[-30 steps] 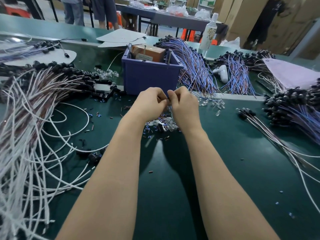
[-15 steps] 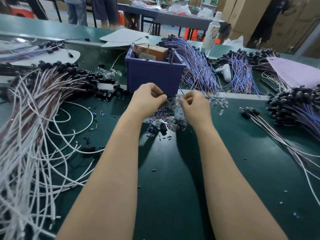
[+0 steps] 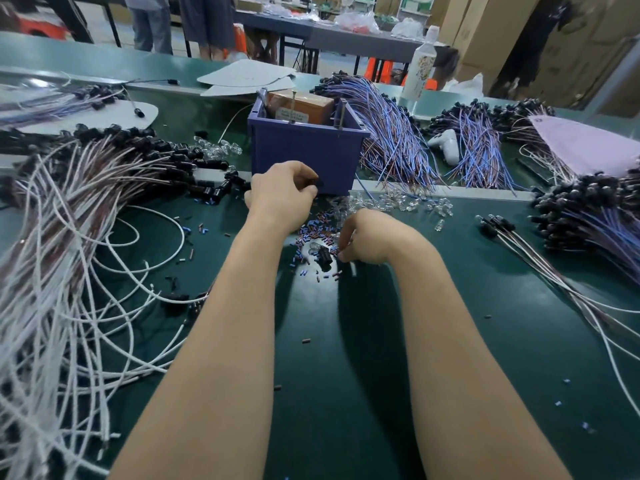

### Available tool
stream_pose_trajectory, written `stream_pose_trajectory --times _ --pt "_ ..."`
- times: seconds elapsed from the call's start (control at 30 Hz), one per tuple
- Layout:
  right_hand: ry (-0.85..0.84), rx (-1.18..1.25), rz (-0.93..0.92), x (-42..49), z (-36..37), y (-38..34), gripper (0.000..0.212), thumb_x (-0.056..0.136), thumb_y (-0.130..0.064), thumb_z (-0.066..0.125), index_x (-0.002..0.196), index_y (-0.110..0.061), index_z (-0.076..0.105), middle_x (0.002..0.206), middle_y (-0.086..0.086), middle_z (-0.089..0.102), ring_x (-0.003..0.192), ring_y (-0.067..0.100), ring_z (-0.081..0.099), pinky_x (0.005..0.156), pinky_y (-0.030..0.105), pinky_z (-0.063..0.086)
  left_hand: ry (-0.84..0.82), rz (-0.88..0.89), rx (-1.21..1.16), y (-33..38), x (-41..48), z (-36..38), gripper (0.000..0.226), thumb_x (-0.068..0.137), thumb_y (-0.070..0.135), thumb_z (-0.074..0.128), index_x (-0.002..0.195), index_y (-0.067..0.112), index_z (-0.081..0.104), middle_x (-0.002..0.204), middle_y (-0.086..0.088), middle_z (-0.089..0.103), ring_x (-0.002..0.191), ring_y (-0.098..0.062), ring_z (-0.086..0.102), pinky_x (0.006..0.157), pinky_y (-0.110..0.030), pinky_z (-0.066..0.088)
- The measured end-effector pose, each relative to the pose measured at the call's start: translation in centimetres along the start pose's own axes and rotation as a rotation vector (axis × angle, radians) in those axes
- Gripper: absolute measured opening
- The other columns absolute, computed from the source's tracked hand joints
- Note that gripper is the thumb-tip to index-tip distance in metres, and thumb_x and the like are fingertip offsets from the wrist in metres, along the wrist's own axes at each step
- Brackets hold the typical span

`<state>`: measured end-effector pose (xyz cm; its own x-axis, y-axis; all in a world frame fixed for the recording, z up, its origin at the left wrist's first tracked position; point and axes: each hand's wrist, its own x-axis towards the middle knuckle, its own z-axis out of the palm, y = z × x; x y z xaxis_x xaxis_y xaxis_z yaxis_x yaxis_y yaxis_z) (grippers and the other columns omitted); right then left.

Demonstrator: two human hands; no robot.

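Matt green table mat point(image 3: 485, 306); plastic blue bin point(image 3: 304, 161); clear glossy bulbs point(image 3: 408, 203).

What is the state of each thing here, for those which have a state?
left hand: raised, fingers curled, what it holds unclear
right hand: fingertips down in pile of small parts
pile of small parts: loose, scattered
purple bin: upright, open top, brown box inside
bottle: upright, cap on
white wires: loose, tangled

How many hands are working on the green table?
2. The left hand is up by the purple bin; the right hand is at the pile of tiny parts. None seem hidden.
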<state>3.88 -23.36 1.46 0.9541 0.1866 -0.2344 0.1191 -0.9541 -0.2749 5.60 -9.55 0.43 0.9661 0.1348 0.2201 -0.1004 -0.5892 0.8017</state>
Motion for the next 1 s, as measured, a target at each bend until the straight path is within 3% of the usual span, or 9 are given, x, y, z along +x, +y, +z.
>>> stream_pose_trajectory --times 0.07,0.17,0.27,0.33,0.43,0.53,0.8,1.0 --pt "0.026 0.062 -0.033 0.1 -0.2 0.3 0.004 0.086 -0.015 0.066 0.085 -0.011 0.064 0.085 0.003 0.063 0.081 0.021 0.059 0.066 0.027 0.046 0.017 0.019 0.008 0.0 0.1 -0.1 0.019 0.091 0.017 0.059 0.109 0.021 0.066 0.104 0.004 0.068 0.109 -0.021 0.058 0.101 -0.035 0.043" --pt "0.239 0.318 -0.073 0.7 -0.4 0.9 0.01 0.087 -0.014 0.063 0.082 -0.02 0.056 0.082 0.0 0.061 0.077 0.017 0.057 0.069 0.03 0.047 0.032 0.057 -0.013 0.1 0.1 -0.2 0.016 0.09 0.012 0.059 0.105 0.016 0.066 0.097 0.002 0.066 0.091 -0.012 0.059 0.084 -0.02 0.042" --pt "0.431 0.753 -0.143 1.0 -0.3 0.9 0.017 0.088 -0.008 0.061 0.102 -0.018 0.058 0.086 0.007 0.065 0.076 0.018 0.059 0.083 0.039 0.052 -0.007 0.07 -0.041 0.0 0.0 0.0 0.012 0.089 0.01 0.06 0.096 0.02 0.06 0.089 0.004 0.061 0.089 -0.014 0.059 0.081 -0.022 0.043" --pt "0.494 0.904 -0.18 1.2 -0.1 0.9 0.021 0.088 -0.006 0.061 0.105 -0.019 0.061 0.082 0.005 0.066 0.075 0.017 0.061 0.082 0.036 0.052 -0.053 0.075 -0.06 -0.3 -0.1 0.2 0.014 0.088 0.008 0.061 0.095 0.021 0.058 0.087 0.006 0.06 0.09 -0.014 0.06 0.082 -0.023 0.044" --pt "0.527 1.053 -0.196 1.3 0.0 0.8 0.01 0.089 -0.004 0.061 0.095 -0.011 0.064 0.079 0.004 0.069 0.069 0.012 0.067 0.071 0.024 0.056 -0.113 0.088 -0.088 -0.7 -0.1 0.3 0.016 0.088 0.008 0.061 0.096 0.021 0.056 0.093 0.004 0.063 0.094 -0.013 0.061 0.085 -0.023 0.045" --pt "0.547 1.002 -0.209 1.4 0.1 0.8 0.01 0.09 -0.005 0.061 0.084 -0.013 0.064 0.076 0.004 0.07 0.066 0.011 0.068 0.068 0.023 0.058 -0.142 0.092 -0.119 -0.8 -0.2 0.4 0.018 0.088 0.007 0.061 0.096 0.021 0.056 0.098 0.003 0.066 0.096 -0.011 0.063 0.085 -0.021 0.044" --pt "0.616 0.795 -0.2 1.2 0.2 0.3 0.017 0.086 -0.016 0.068 0.072 -0.023 0.062 0.075 0.005 0.071 0.076 0.023 0.069 0.081 0.044 0.056 -0.163 0.116 -0.106 -0.7 -0.2 0.5 0.018 0.087 0.007 0.062 0.096 0.022 0.056 0.097 0.005 0.065 0.094 -0.01 0.062 0.084 -0.02 0.043" --pt "0.64 0.639 -0.177 1.2 0.1 0.2 0.007 0.086 -0.018 0.067 0.08 -0.014 0.066 0.077 0.005 0.07 0.076 0.02 0.067 0.078 0.034 0.054 -0.157 0.138 -0.046 -0.5 -0.3 0.7 0.018 0.088 0.007 0.06 0.095 0.023 0.058 0.097 0.003 0.066 0.093 -0.011 0.062 0.083 -0.02 0.044"
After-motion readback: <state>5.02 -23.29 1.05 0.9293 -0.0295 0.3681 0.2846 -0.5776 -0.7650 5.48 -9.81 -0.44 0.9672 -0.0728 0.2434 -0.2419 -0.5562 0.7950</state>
